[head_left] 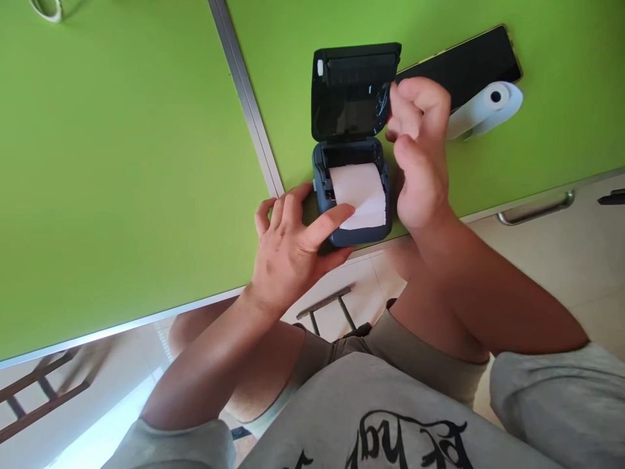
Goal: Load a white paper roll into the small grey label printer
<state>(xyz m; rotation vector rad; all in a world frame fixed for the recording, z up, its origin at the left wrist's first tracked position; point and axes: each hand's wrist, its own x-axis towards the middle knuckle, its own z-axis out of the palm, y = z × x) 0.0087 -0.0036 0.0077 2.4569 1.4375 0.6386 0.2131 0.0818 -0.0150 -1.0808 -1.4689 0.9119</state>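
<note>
A small dark portable printer [359, 236] sits near the green table's front edge with its lid [354, 91] raised. White paper from a roll [361, 185] lies in the compartment, its torn end over the front rim. My left hand [293, 244] steadies the printer from the left and front; the index finger presses on the paper, while the thumb is at the front side. Curled fingers of my right hand [424, 146] rest against the lid's right edge. Its thumb stands apart from the lid, and some fingertips are hidden.
A partly unrolled white paper roll [496, 96] lies right of my right hand, partly over a black phone [469, 62]. A metal strip [247, 98] crosses the green tabletop [122, 163]. At the upper left is a whitish ring-shaped object [51, 14]. A drawer handle [537, 212] juts below the right edge.
</note>
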